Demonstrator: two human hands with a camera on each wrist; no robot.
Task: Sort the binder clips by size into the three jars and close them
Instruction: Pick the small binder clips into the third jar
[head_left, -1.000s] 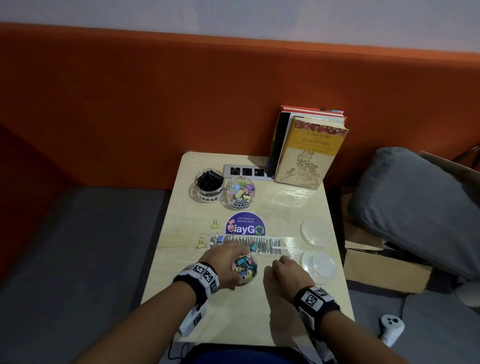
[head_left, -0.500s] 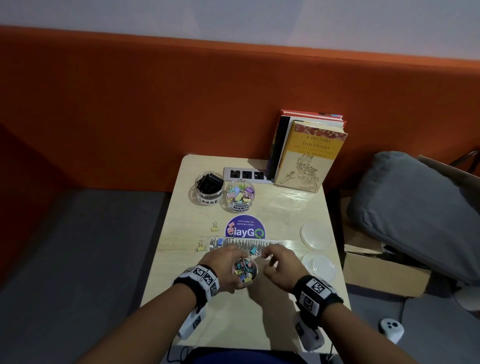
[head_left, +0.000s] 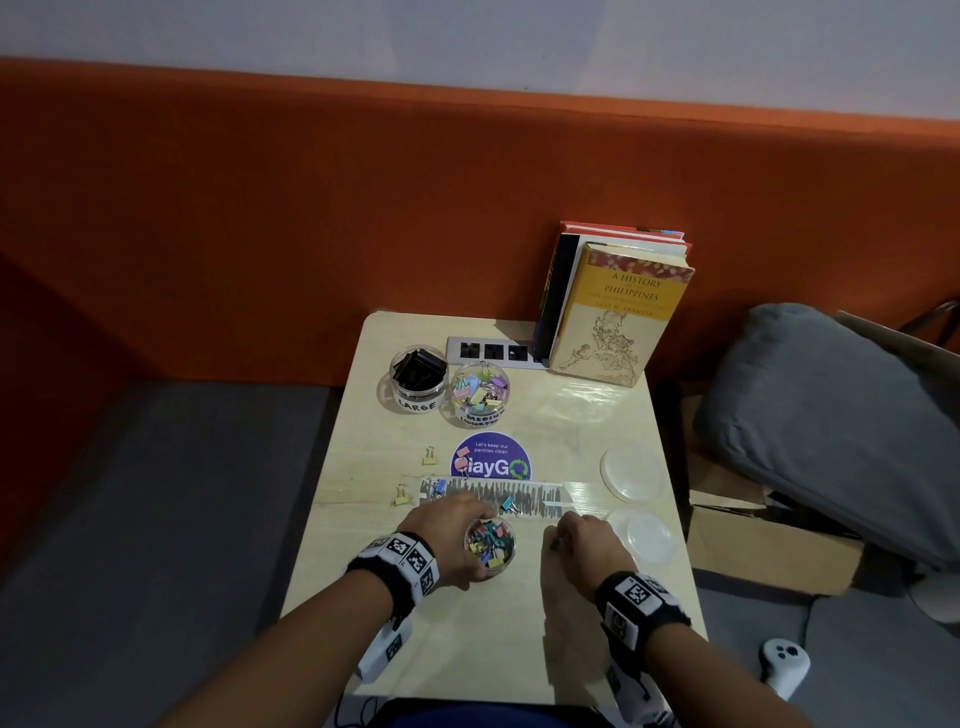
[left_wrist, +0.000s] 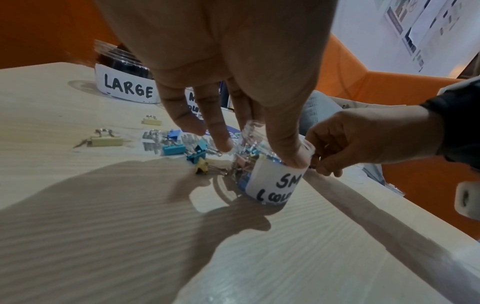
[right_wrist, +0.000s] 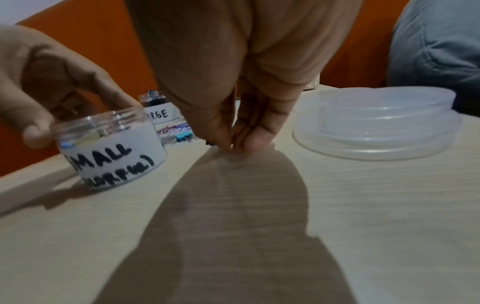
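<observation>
My left hand (head_left: 451, 536) grips the open clear jar labelled SMALL (head_left: 491, 543), thumb and fingers round its rim; it stands on the table and holds several coloured small clips. Just right of the jar, my right hand (head_left: 565, 531) points its fingertips (right_wrist: 255, 142) down onto the table and pinches a small dark clip (right_wrist: 209, 142), mostly hidden. Loose clips lie beyond the jar: two yellow ones (head_left: 429, 456) (head_left: 400, 495), a blue one (head_left: 439, 487) and a teal one (head_left: 508, 503). The open LARGE jar (head_left: 418, 371) holds black clips; the open MEDIUM jar (head_left: 480, 389) holds pastel ones.
Clear lids (head_left: 631, 475) (head_left: 647, 535) lie at the table's right edge, close to my right hand. Upright books (head_left: 613, 312) and a power strip (head_left: 493, 352) stand at the back. Off the table's right are a grey cushion (head_left: 831, 415), a cardboard box (head_left: 769, 540) and a white controller (head_left: 784, 657).
Half a second ago my right hand was over the small jar's mouth; it has moved right and down to the table. The left hand and jar have stayed put.
</observation>
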